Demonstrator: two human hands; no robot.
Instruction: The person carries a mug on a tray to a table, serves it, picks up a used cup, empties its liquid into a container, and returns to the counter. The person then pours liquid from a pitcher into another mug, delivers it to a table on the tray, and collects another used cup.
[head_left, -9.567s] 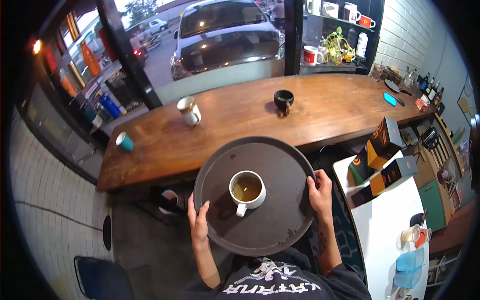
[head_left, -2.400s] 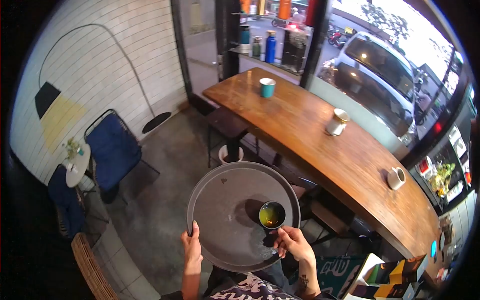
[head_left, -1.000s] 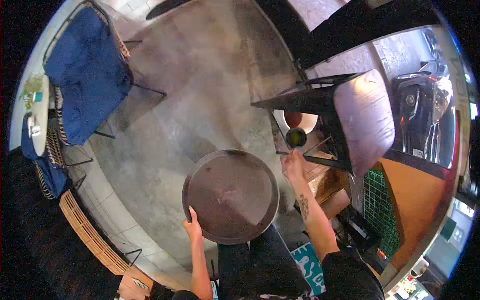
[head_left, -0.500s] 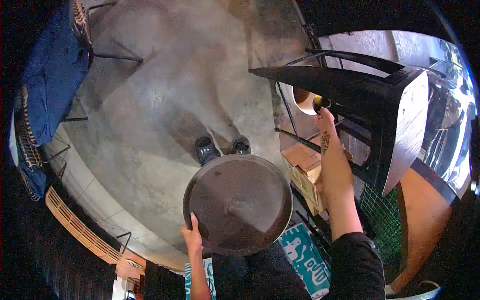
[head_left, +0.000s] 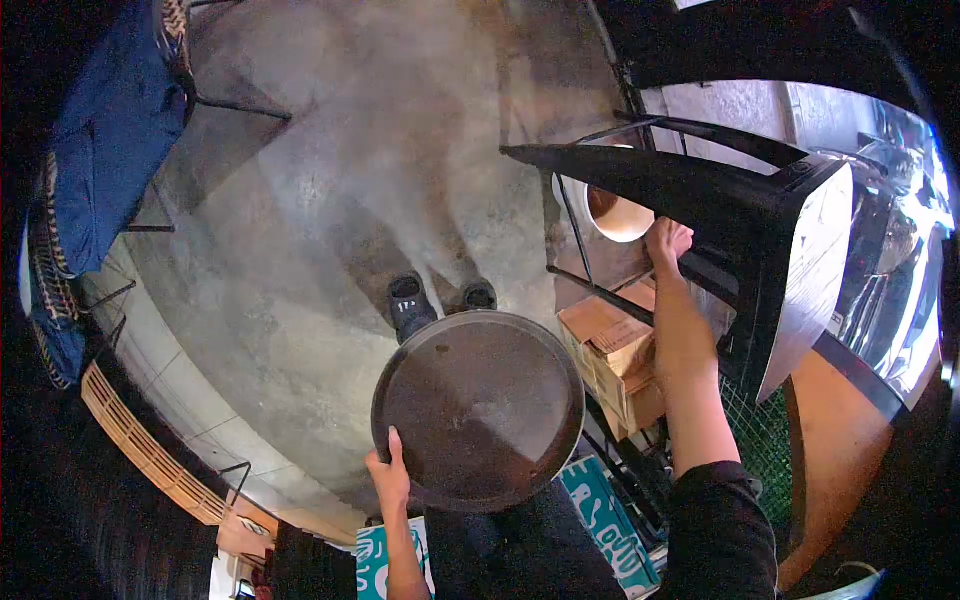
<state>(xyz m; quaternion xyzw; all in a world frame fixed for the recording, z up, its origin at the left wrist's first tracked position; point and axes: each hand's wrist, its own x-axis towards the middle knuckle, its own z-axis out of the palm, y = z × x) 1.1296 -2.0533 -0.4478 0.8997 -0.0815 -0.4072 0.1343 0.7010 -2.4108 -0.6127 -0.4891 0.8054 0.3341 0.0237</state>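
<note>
A round dark tray [head_left: 480, 405] is held level in front of my body. My left hand [head_left: 391, 472] grips its left lower rim, thumb on top and the other fingers out of sight underneath. My right hand [head_left: 668, 243] is stretched out to the right, beside a white round container [head_left: 622, 215] with a brownish inside, below a black slanted panel. Its fingers are curled together; whatever they hold, if anything, is hidden.
Cardboard boxes [head_left: 612, 345] stand under my right forearm. A black frame with a slanted panel [head_left: 740, 205] rises at the right, near a shiny metal surface [head_left: 890, 200]. Blue fabric chairs [head_left: 115, 140] stand at the left. A green crate [head_left: 762, 440] is at the lower right.
My right hand has moved slightly right and down, off the container's opening. The dark object with something yellow near it no longer shows. The tray has shifted slightly right in view.
</note>
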